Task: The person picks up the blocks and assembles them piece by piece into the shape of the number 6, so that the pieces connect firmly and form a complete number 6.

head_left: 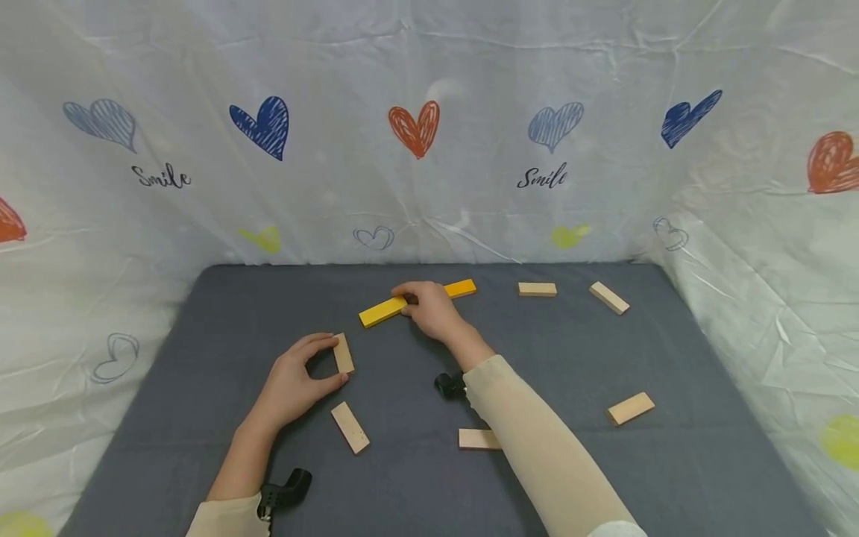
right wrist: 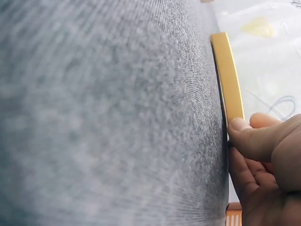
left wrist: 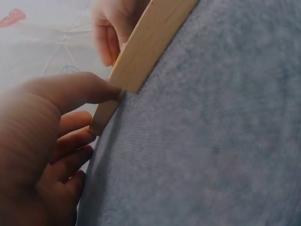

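Two hands worked above the dark tabletop (head_left: 403, 492), one piece in the grip of each, so the step in hand looked like positioning. The left hand (head_left: 288, 384) held a pale block (head_left: 344, 353) by its ends, thumb and fingers spread just as wide as its length. The right hand (head_left: 435, 309), thumb and fingers nearly closed, pinched a yellow piece (head_left: 382, 312) lying towards the back. I judged that the next move called for a small adjustment or a gentle release that left both straight.

Six pale blocks showed in all: the held one, one nearer (head_left: 350, 427), one partly behind the right sleeve (head_left: 537, 440), and three to the right. Yellow showed on both sides of the right hand; whether as one strip or two, I could not tell.
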Tool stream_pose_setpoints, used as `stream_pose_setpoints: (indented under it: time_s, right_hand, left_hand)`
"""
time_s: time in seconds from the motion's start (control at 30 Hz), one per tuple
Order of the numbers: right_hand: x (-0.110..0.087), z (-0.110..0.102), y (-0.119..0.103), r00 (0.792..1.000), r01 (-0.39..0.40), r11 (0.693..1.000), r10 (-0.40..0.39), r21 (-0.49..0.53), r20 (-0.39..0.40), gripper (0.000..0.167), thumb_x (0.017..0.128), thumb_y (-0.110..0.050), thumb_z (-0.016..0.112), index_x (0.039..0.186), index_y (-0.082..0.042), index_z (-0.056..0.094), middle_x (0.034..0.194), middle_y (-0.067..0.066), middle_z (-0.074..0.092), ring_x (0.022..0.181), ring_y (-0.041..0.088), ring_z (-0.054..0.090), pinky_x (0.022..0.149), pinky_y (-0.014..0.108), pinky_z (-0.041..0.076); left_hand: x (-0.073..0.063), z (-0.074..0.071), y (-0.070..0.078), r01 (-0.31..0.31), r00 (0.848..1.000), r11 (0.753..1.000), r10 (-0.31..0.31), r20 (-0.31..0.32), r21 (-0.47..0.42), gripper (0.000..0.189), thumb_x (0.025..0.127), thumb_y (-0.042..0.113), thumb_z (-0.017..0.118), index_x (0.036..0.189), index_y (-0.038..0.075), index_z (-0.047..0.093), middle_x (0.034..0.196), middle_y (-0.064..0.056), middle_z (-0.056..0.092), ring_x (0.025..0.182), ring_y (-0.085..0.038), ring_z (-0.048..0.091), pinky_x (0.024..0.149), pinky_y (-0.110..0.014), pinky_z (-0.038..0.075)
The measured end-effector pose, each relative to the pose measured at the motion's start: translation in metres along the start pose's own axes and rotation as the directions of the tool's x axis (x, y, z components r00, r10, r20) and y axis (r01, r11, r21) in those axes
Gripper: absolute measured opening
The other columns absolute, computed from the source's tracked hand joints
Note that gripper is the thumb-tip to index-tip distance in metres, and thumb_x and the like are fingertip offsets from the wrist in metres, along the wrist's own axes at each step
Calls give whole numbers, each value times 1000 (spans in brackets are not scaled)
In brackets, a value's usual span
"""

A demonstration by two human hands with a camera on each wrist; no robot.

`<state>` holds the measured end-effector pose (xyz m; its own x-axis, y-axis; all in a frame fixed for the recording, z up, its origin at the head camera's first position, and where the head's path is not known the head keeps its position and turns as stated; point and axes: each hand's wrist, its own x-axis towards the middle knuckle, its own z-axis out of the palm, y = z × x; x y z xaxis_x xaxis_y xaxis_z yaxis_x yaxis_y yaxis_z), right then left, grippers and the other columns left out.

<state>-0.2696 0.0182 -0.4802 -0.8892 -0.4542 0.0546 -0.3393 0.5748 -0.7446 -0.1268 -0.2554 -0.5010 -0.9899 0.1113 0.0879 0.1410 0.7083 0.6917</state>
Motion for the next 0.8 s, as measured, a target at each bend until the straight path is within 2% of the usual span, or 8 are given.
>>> stream_pose_setpoints:
  time_s: [0.27, 0.5, 0.7, 0.8]
  right_hand:
    - [-6, -2, 5, 1000, -12, 1000, 12, 21, -5, 39, 102, -1, 76, 140, -11, 76, 138, 6, 73, 124, 24, 70, 104, 36, 62]
    - [-10, -8, 13, 1000, -18, 999, 18, 26, -16, 40, 101, 0, 76, 139, -12, 76, 138, 5, 73, 124, 24, 70, 103, 36, 63]
    - [-12, -11, 17, 1000, 0, 1000, 1, 19, -15, 39, 101, 1, 76, 139, -10, 76, 138, 7, 73, 126, 25, 70, 105, 36, 62]
    - [-14, -14, 17, 1000, 2, 1000, -2, 22, -14, 39, 101, 1, 76, 139, -10, 76, 138, 7, 73, 126, 25, 70, 105, 37, 62]
  left_hand:
    - [5, 1, -2, 9, 999, 999, -7, 41, -35, 70, 92, 34, 92, 152, 10, 65, 162, -13, 53, 153, -44, 44, 121, -69, 42]
    - [14, 6, -1, -23, 995, 998, 29, 95, -63, 70, 90, 35, 92, 152, 13, 66, 163, -12, 53, 158, -49, 34, 125, -74, 34]
    - [17, 9, 5, -36, 991, 995, 47, 126, -88, 68, 89, 30, 94, 150, 14, 68, 164, -11, 53, 160, -45, 33, 127, -73, 31]
    - [18, 10, 8, -51, 988, 994, 64, 139, -96, 67, 89, 29, 94, 150, 14, 69, 163, -10, 54, 161, -49, 28, 128, -74, 27]
